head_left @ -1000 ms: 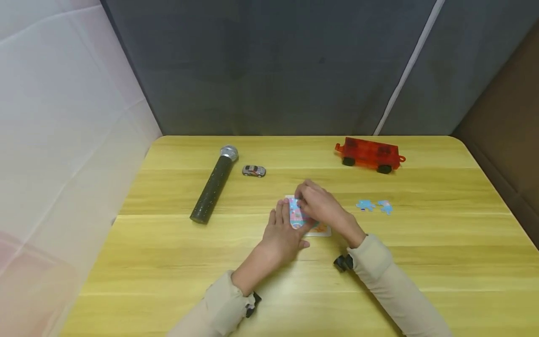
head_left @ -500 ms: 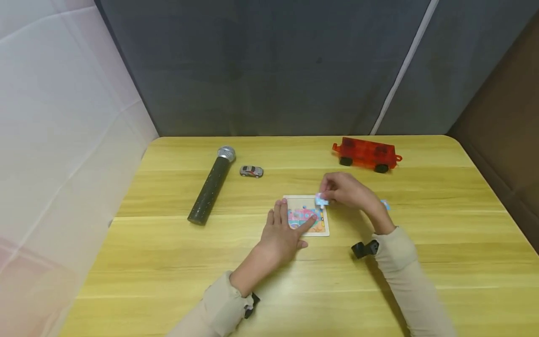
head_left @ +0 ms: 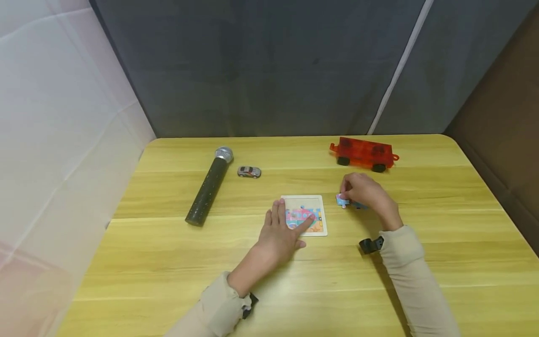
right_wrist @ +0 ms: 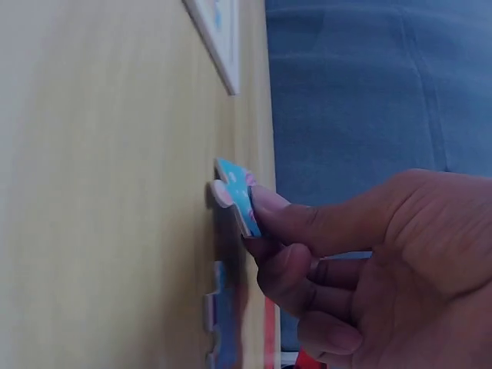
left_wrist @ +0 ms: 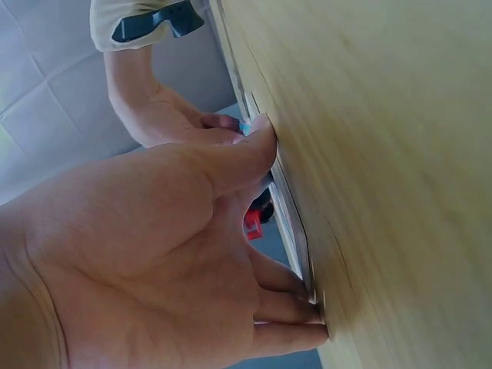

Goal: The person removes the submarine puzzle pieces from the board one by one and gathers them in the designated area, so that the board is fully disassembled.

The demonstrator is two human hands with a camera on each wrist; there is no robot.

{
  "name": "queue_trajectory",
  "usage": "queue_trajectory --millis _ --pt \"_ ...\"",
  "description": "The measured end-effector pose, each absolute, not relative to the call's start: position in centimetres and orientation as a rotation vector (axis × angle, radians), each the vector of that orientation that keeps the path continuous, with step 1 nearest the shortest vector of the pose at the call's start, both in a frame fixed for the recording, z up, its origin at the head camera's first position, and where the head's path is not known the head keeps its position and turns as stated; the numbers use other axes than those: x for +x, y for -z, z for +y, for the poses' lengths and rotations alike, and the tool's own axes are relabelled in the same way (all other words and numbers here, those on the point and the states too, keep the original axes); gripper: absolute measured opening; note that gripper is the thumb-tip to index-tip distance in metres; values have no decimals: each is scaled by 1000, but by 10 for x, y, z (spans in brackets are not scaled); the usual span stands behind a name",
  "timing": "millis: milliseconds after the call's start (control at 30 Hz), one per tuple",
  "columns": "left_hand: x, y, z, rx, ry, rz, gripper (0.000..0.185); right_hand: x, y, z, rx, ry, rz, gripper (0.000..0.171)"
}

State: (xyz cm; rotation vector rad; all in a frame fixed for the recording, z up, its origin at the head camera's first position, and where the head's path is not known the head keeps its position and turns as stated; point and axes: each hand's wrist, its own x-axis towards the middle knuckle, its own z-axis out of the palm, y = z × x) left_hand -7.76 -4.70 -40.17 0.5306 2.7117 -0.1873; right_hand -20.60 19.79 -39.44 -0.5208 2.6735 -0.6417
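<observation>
A small jigsaw puzzle in a pale frame (head_left: 324, 213) lies mid-table. Its lower part carries a pink, teal and orange picture (head_left: 300, 216); the upper part shows bare backing. Across the frame's left side rests my left hand (head_left: 278, 234), fingers stretched out and thumb laid over the picture. To the right of the frame, my right hand (head_left: 367, 193) pinches a blue-and-pink puzzle piece (head_left: 342, 201) between thumb and finger. The right wrist view has that puzzle piece (right_wrist: 240, 198) tilted, close to the tabletop. Another blue puzzle piece (head_left: 360, 205) lies partly hidden below the right hand.
A dark microphone (head_left: 208, 192) with a silver head lies at the left. Beside it stands a small toy car (head_left: 249, 172). A red see-through toy wagon (head_left: 364, 153) is near the back edge, beyond the right hand. A grey curtain (head_left: 269, 70) hangs behind the table.
My right hand has moved right, from over the frame to beside the loose pieces, with a puzzle piece in its pinch. The frame's upper part is now uncovered. My left hand stays put.
</observation>
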Motion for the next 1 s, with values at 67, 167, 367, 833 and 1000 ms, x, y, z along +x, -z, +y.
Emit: queue_trajectory --millis 67,167,367,833,1000 --pt "-77 402 -48 522 186 2709 66 -206 395 195 -515 611 2689 13" --pt "-75 402 -48 512 183 2708 66 -203 396 191 -510 550 2729 13" --pt "-72 402 -49 514 185 2715 65 -187 395 179 -607 499 2873 14" --pt "-68 397 -52 540 189 2716 68 -147 400 145 -899 555 2708 22" --pt "-55 393 -57 628 172 2704 73 -151 402 146 -850 603 2689 22"
